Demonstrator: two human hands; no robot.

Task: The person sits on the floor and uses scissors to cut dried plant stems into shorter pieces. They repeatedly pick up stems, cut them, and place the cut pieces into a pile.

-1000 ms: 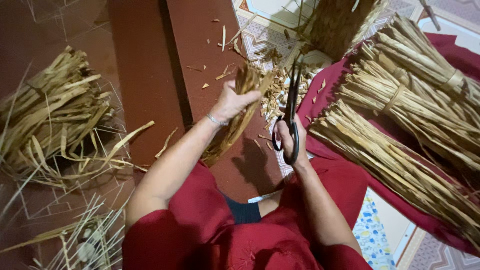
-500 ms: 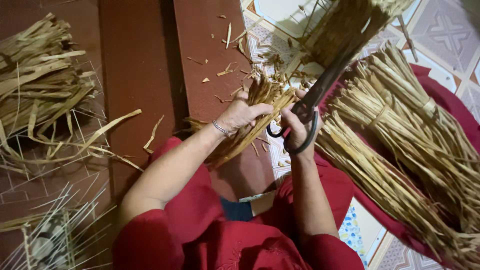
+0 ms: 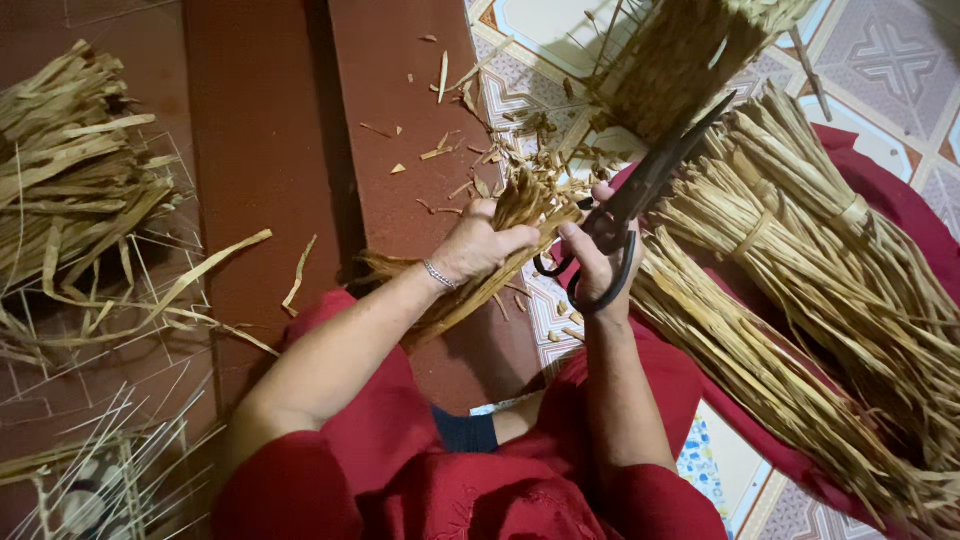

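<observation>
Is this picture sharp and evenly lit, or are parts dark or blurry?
Head view: light falls brightest on the tiled floor at top; the left edge is dim, and the arms cast a shadow below the straw bundle. The left hand, right hand and black scissors look fairly sharp; the loose straw pile looks softer.

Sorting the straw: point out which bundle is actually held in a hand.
The small bundle gripped in the left hand, beside the scissors in the right hand. The tied bundles on the red cloth lie untouched.
</observation>
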